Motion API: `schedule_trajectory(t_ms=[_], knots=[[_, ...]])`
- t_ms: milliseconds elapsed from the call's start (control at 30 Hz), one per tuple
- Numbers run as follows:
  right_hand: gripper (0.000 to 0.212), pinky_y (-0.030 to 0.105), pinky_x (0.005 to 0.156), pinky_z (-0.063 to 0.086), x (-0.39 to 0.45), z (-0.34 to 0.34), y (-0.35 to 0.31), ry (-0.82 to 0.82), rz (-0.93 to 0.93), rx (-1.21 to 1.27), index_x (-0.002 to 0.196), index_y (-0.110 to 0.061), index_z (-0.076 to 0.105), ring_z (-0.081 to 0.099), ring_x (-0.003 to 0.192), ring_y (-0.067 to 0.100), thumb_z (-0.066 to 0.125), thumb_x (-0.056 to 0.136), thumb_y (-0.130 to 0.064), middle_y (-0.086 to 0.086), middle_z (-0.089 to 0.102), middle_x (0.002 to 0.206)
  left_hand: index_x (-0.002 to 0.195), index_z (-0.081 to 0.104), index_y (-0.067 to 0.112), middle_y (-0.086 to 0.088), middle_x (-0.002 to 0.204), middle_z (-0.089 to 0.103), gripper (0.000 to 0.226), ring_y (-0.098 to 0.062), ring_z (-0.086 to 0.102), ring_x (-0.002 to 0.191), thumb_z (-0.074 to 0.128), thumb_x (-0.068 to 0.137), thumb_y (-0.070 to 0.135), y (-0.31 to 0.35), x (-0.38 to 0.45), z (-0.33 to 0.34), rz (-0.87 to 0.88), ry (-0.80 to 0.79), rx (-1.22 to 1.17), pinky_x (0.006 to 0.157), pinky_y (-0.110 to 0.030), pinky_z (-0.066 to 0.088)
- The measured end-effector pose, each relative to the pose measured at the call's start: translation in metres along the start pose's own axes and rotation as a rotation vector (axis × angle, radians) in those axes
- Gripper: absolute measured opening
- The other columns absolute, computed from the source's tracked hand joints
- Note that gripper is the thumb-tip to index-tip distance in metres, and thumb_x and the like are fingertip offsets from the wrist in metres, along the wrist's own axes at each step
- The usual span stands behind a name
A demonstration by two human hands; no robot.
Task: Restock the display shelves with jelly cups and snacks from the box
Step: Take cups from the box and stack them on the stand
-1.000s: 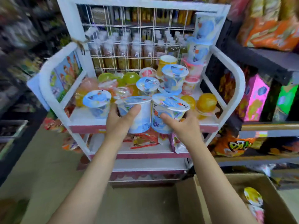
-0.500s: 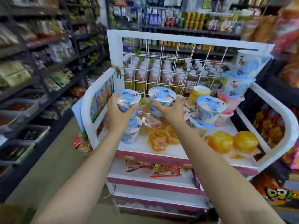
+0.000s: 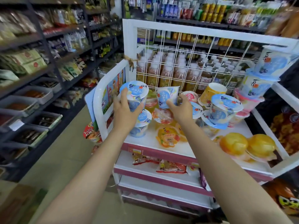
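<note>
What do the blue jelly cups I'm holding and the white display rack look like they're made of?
The blue jelly cups look like thin glossy plastic with printed film lids, going by the sheen and translucent walls. The display rack looks like white-painted metal or plastic tubing, smooth and matte; its back grid seems to be thin white-coated wire.

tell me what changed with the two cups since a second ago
Both blue-lidded cups went from the shelf's front edge up and back. The left hand sets its cup on another blue cup; the right hand tips its cup towards the wire grid. Both hands keep their grip; other stock stays put.
</note>
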State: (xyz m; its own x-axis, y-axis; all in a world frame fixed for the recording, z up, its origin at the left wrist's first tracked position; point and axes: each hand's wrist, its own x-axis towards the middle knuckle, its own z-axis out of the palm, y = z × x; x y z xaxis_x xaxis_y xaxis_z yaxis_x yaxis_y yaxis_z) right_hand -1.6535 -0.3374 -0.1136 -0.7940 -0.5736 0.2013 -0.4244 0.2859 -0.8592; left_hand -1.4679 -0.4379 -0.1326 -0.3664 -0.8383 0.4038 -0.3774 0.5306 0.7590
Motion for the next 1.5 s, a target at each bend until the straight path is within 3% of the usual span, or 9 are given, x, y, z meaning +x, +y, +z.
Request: schedule_trajectory(t_ms=[100,200,333,500,600,700,1067,1367,1500], knots=[[0.058,0.033,0.089,0.050,-0.032,-0.030,0.001,-0.005,-0.054,0.068,0.138,-0.013,0.050,0.059,0.106,0.016,0.073,0.089,-0.033,0.001,0.060,0.121,0.154,0.028,0.023,-0.019,0.164,0.009,0.070,-0.035,0.008,0.152,0.050,0.096,0.053,0.030,-0.034,-0.005,0.129,0.095,0.228,0.119,-0.048,0.021],[0.029,0.028,0.078,0.053,-0.088,-0.078,0.023,-0.028,-0.170,0.186,0.118,-0.023,0.059,0.063,0.089,0.014,0.070,0.091,-0.024,-0.007,0.065,0.101,0.131,0.059,0.011,-0.014,0.146,0.047,0.046,-0.033,0.042,0.137,0.048,0.096,0.040,0.073,-0.090,0.016,0.424,0.070,0.131,0.112,-0.044,0.032],[0.020,0.016,0.068,0.050,-0.169,-0.163,0.110,0.127,-0.210,0.045,0.107,-0.019,0.066,0.063,0.076,0.007,0.061,0.092,-0.031,-0.010,0.067,0.091,0.103,0.071,0.008,-0.006,0.106,0.069,0.032,-0.027,0.064,0.100,0.051,0.093,0.031,0.116,-0.187,0.087,0.603,-0.149,0.013,0.085,-0.040,0.046],[0.036,0.032,0.057,0.048,-0.256,-0.259,0.291,0.186,0.073,-0.457,0.104,-0.016,0.064,0.062,0.082,0.020,0.049,0.088,-0.044,-0.002,0.063,0.092,0.099,0.072,0.011,-0.003,0.096,0.070,0.033,-0.027,0.066,0.089,0.051,0.090,0.034,0.113,-0.319,0.230,0.581,-0.650,0.094,0.076,-0.035,0.049],[0.050,0.039,0.063,0.051,-0.313,-0.300,0.418,0.071,0.344,-0.602,0.114,-0.012,0.060,0.060,0.090,0.032,0.048,0.084,-0.050,0.006,0.059,0.099,0.129,0.060,0.015,-0.005,0.129,0.060,0.049,-0.032,0.059,0.116,0.050,0.091,0.043,0.100,-0.402,0.330,0.551,-1.060,0.313,0.090,-0.041,0.048],[0.066,0.045,0.078,0.051,-0.359,-0.332,0.523,0.020,0.558,-0.630,0.124,-0.008,0.058,0.059,0.101,0.039,0.041,0.080,-0.054,0.014,0.058,0.112,0.158,0.019,0.022,0.001,0.166,0.011,0.077,-0.025,0.015,0.152,0.054,0.095,0.048,0.083,-0.477,0.424,0.527,-1.304,0.461,0.119,-0.042,0.021],[0.100,0.046,0.104,0.040,-0.406,-0.376,0.761,0.093,1.130,-0.356,0.154,-0.004,0.016,0.042,0.129,0.041,0.072,0.081,-0.043,0.025,0.038,0.144,0.157,0.001,-0.001,-0.024,0.164,-0.002,0.102,-0.040,-0.004,0.152,0.054,0.088,0.054,0.077,-0.605,0.597,0.586,-0.923,0.588,0.123,-0.047,0.006],[0.103,0.038,0.093,0.046,-0.389,-0.385,0.780,0.070,1.313,-0.221,0.144,-0.009,0.029,0.056,0.123,0.032,0.083,0.069,-0.055,0.011,0.057,0.134,0.157,0.007,0.001,-0.028,0.163,0.000,0.102,-0.044,-0.003,0.151,0.053,0.088,0.060,0.081,-0.613,0.601,0.553,-0.895,0.643,0.122,-0.046,0.008],[0.088,0.033,0.083,0.049,-0.395,-0.388,0.755,0.173,1.248,-0.039,0.129,-0.013,0.044,0.063,0.107,0.023,0.088,0.063,-0.049,0.003,0.063,0.116,0.150,0.036,0.003,-0.020,0.158,0.032,0.077,-0.035,0.027,0.148,0.059,0.087,0.041,0.090,-0.630,0.597,0.639,-0.982,0.216,0.119,-0.047,0.028]])
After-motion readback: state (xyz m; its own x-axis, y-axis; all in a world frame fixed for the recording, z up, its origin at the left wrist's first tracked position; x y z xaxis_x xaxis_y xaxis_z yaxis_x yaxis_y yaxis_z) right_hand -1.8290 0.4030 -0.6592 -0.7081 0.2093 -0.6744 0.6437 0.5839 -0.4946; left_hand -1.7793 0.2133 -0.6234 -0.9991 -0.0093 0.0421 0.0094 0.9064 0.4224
